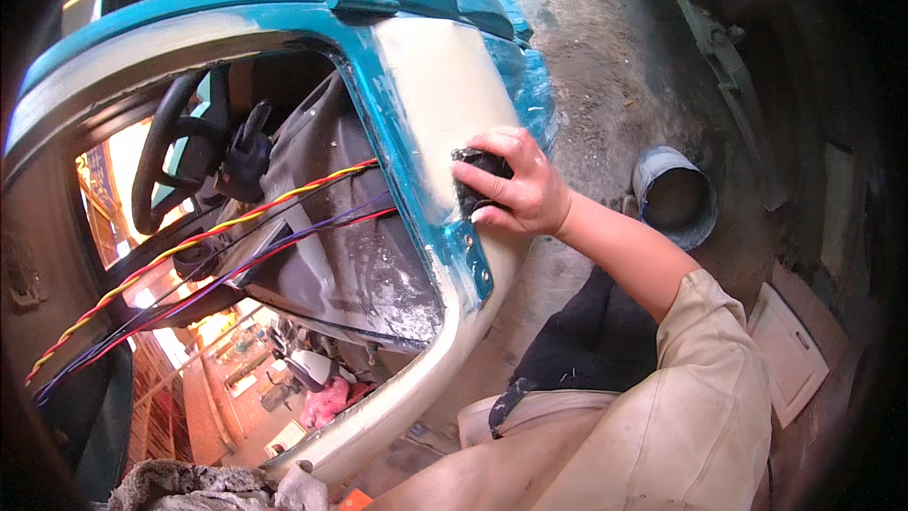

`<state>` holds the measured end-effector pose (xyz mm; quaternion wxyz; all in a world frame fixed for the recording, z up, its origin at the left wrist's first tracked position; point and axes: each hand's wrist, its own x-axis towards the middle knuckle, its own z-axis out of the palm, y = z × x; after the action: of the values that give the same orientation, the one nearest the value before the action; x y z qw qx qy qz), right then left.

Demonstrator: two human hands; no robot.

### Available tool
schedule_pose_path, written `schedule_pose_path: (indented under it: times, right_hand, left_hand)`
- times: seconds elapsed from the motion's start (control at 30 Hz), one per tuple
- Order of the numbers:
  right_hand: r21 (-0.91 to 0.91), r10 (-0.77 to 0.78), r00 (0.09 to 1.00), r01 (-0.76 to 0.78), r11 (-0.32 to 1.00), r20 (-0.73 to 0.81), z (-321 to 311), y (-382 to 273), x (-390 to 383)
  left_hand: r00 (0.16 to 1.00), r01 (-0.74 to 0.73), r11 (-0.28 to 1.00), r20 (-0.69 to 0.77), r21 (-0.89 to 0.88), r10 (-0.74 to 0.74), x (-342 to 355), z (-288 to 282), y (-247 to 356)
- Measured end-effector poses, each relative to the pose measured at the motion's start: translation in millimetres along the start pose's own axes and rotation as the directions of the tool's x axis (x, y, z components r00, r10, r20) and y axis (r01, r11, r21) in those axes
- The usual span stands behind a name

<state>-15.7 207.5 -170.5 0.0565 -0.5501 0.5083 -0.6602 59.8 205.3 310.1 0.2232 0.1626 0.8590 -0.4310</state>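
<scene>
My right hand [501, 182] grips a small black pad [482, 166], its fingers curled over it against the cream-and-teal pillar of a vehicle cab [430, 85]. Just below that hand is a teal strip with small round fittings [479, 265]. Bare skin of what looks like my left arm shows at the bottom edge, but I cannot see that hand. A grey rag [199, 487] lies at the lower left.
Twisted coloured wires [236, 222] cross the door opening, in front of a black steering wheel [156, 156]. A metal bucket [673, 194] stands on the dusty floor at right, with a pale panel [785, 360] beyond my arm. Cluttered items show through the cab's lower opening.
</scene>
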Motion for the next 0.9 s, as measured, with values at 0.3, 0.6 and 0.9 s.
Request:
schedule_pose_path:
  times: [0.3,0.6,0.9]
  right_hand:
    - [0.024,-0.064,0.992,0.062,0.998,0.107,-11.2,17.9,4.4]
    - [0.114,-0.122,0.986,0.109,0.987,0.111,-5.1,6.6,26.9]
    - [0.124,-0.16,0.982,0.147,0.981,0.101,-4.7,-1.9,40.2]
  left_hand:
    - [0.997,0.005,1.0,0.08,-0.009,-0.004,1.7,-4.2,-1.4]
    - [0.998,-0.009,1.0,0.059,-0.02,0.01,-0.9,1.7,-4.3]
    - [1.0,0.024,1.0,-0.001,-0.008,-0.024,0.6,10.9,0.4]
